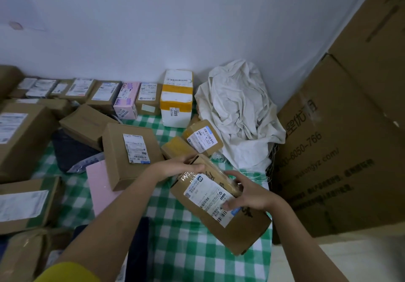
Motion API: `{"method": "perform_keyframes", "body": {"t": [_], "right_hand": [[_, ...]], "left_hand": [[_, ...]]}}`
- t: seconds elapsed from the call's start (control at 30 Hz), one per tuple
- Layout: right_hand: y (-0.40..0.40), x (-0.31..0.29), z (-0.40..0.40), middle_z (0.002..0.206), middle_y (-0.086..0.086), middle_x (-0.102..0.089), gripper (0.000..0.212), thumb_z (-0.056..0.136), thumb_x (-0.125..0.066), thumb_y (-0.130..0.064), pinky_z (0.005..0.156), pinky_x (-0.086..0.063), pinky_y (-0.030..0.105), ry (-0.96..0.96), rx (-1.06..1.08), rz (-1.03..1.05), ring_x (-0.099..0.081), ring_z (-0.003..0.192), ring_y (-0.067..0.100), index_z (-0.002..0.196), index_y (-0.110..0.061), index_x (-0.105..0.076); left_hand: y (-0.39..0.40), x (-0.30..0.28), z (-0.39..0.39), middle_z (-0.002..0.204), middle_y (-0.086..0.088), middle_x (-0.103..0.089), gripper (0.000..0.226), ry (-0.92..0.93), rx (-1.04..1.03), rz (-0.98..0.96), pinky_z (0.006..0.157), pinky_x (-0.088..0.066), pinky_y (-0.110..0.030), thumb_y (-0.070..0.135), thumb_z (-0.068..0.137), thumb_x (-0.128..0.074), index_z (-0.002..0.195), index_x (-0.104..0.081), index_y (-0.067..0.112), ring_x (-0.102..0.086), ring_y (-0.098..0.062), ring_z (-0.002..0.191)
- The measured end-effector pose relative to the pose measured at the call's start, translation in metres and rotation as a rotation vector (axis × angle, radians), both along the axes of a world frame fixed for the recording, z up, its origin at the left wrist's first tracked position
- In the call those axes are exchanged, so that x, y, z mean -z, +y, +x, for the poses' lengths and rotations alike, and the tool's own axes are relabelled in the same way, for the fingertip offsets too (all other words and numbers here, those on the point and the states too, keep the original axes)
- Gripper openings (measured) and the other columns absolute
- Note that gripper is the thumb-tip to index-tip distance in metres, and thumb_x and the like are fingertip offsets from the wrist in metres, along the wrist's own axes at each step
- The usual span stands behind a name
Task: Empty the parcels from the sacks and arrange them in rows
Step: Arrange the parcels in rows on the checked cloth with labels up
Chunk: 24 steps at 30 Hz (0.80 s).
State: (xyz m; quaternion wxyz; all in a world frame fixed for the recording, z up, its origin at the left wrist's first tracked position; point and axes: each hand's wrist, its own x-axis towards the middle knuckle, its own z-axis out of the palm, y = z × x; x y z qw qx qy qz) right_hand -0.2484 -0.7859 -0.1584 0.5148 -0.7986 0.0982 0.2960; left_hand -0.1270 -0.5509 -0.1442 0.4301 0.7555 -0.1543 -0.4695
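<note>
Green-and-white checked cloth (188, 257) spread below a pale wall (153, 29), strewn with parcels.

Held over the cloth at centre right: a brown cardboard parcel (243, 229), tilted, white shipping label (210, 196) facing up, glossy tape across its far end. Left hand (182, 166) curled over the far top edge, fingers wrapped round the taped corner. Right hand (249, 194) gripping the near right side, thumb pressed on the label, fingers curled round the taped edge. Yellow sleeve (68, 274) at the bottom left.

Just beyond the left hand: a yellow-taped small parcel (177, 147) and a labelled brown one (202, 139) leaning against it. Left of those, a flat brown box with a white label (129, 152), overlapping a pink flat parcel (100, 185). Further left, a dark plastic mailer (70, 152) and more brown boxes in a loose heap.

Along the wall: a row of parcels side by side, among them a pink carton (127, 100) and a tall white package banded in yellow tape (177, 97). Right of the row, a crumpled white woven sack (238, 115), slumped in the corner. Beyond it, large cardboard cartons (341, 150) with printed lettering, stacked against the right side.
</note>
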Motion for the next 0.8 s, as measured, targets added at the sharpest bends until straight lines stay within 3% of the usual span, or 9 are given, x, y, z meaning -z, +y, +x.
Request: {"method": "perform_keyframes", "body": {"t": [0.07, 0.17, 0.27, 0.33, 0.4, 0.53, 0.63, 0.8], "right_hand": [[0.002, 0.0, 0.008, 0.123, 0.0, -0.049, 0.106, 0.051, -0.091, -0.039, 0.096, -0.051, 0.039, 0.007, -0.03, -0.021, -0.058, 0.108, 0.017, 0.139, -0.045, -0.033], [0.003, 0.002, 0.015, 0.127, -0.001, -0.048, 0.104, 0.048, -0.09, -0.044, 0.098, -0.05, 0.037, 0.033, -0.051, -0.028, -0.057, 0.11, 0.015, 0.137, -0.047, -0.036], [0.003, 0.002, 0.02, 0.134, -0.005, -0.049, 0.089, 0.061, -0.089, -0.04, 0.095, -0.047, 0.029, 0.028, -0.02, -0.054, -0.053, 0.112, 0.009, 0.137, -0.044, -0.042], [0.005, 0.003, 0.021, 0.139, -0.006, -0.046, 0.081, 0.069, -0.085, -0.037, 0.091, -0.041, 0.025, -0.02, 0.044, -0.106, -0.048, 0.117, 0.009, 0.139, -0.038, -0.043], [0.006, 0.01, 0.02, 0.145, -0.006, -0.038, 0.084, 0.068, -0.083, -0.046, 0.1, -0.037, 0.031, -0.102, 0.132, -0.182, -0.04, 0.129, 0.015, 0.141, -0.035, -0.043], [0.008, 0.029, 0.013, 0.15, 0.004, -0.031, 0.096, 0.061, -0.076, -0.063, 0.11, -0.034, 0.043, -0.218, 0.376, -0.303, -0.034, 0.136, 0.024, 0.143, -0.027, -0.04], [0.011, 0.044, 0.009, 0.154, 0.011, -0.027, 0.094, 0.075, -0.076, -0.048, 0.108, -0.033, 0.04, -0.134, 0.603, -0.159, -0.033, 0.138, 0.029, 0.15, -0.022, -0.026], [0.004, 0.054, 0.01, 0.155, 0.01, -0.029, 0.092, 0.08, -0.075, -0.041, 0.11, -0.03, 0.041, -0.145, 0.699, -0.154, -0.031, 0.14, 0.028, 0.152, -0.02, -0.022]], "left_hand": [[0.005, 0.005, 0.0, 0.15, 0.008, -0.033, 0.104, 0.013, -0.027, 0.031, 0.114, -0.027, -0.036, 0.072, 0.067, -0.066, 0.15, -0.02, 0.03, -0.035, -0.018, 0.136], [0.009, 0.011, 0.001, 0.139, 0.007, -0.048, 0.107, 0.033, -0.109, 0.036, 0.106, -0.039, -0.04, 0.076, 0.057, -0.07, 0.146, -0.026, 0.035, -0.053, -0.014, 0.119], [0.013, 0.015, 0.003, 0.125, 0.007, -0.053, 0.088, 0.053, -0.188, 0.019, 0.083, -0.049, -0.029, 0.062, 0.075, -0.067, 0.144, -0.024, 0.031, -0.059, -0.009, 0.103], [0.017, 0.018, 0.003, 0.118, 0.008, -0.054, 0.081, 0.053, -0.246, 0.011, 0.078, -0.049, -0.028, 0.056, 0.08, -0.065, 0.143, -0.023, 0.03, -0.06, -0.011, 0.101], [0.021, 0.02, 0.003, 0.118, 0.008, -0.054, 0.082, 0.038, -0.292, 0.013, 0.081, -0.048, -0.028, 0.057, 0.079, -0.064, 0.144, -0.023, 0.028, -0.059, -0.012, 0.103], [0.027, 0.028, 0.001, 0.138, 0.002, -0.045, 0.103, 0.062, -0.375, 0.044, 0.096, -0.041, -0.032, 0.072, 0.07, -0.063, 0.147, -0.018, 0.022, -0.05, -0.017, 0.117], [0.025, 0.038, -0.007, 0.135, 0.001, -0.047, 0.11, 0.093, -0.408, 0.079, 0.096, -0.041, -0.033, 0.078, 0.067, -0.061, 0.148, -0.015, 0.018, -0.051, -0.017, 0.115], [0.013, 0.039, -0.015, 0.148, 0.002, -0.038, 0.108, 0.101, -0.306, 0.113, 0.104, -0.038, -0.037, 0.083, 0.07, -0.048, 0.151, -0.012, 0.022, -0.044, -0.021, 0.129]]}}
